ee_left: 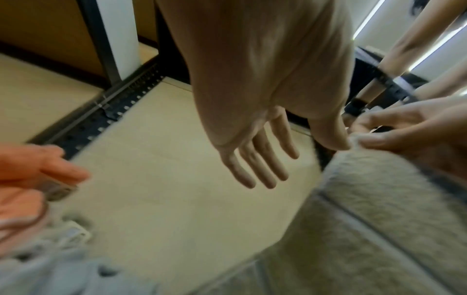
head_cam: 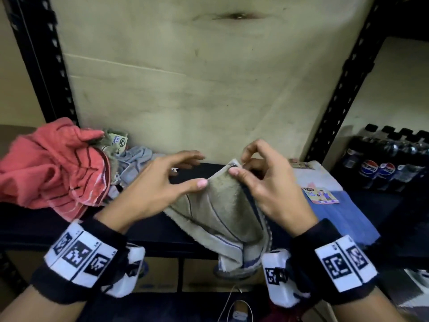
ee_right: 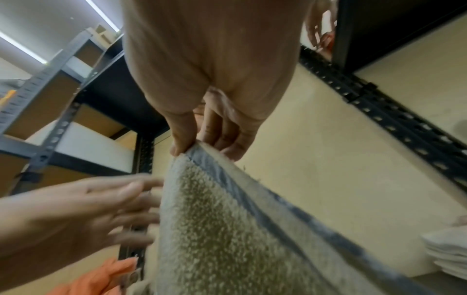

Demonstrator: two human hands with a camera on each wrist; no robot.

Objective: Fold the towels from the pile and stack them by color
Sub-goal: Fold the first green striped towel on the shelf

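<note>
An olive-grey towel (head_cam: pixel 220 212) with thin blue stripes hangs in front of me, its lower end drooping past the shelf's front edge. My right hand (head_cam: pixel 239 167) pinches its top corner between thumb and fingers; the right wrist view shows that pinch (ee_right: pixel 192 147) on the blue-edged towel (ee_right: pixel 227 229). My left hand (head_cam: pixel 192 170) is spread, fingers straight, its thumb tip touching the towel's left edge. The left wrist view shows the left hand (ee_left: pixel 298 155) beside the towel (ee_left: pixel 379 219). An unfolded pile lies at the left: a red striped towel (head_cam: pixel 46 166) and a grey-blue towel (head_cam: pixel 137 163).
A folded blue towel (head_cam: pixel 336 212) and a white one (head_cam: pixel 308 175) lie on the dark shelf (head_cam: pixel 46 228) at the right, with paper labels on them. Pepsi bottles (head_cam: pixel 383 163) stand further right. Black slotted uprights (head_cam: pixel 46 66) frame a cardboard back panel.
</note>
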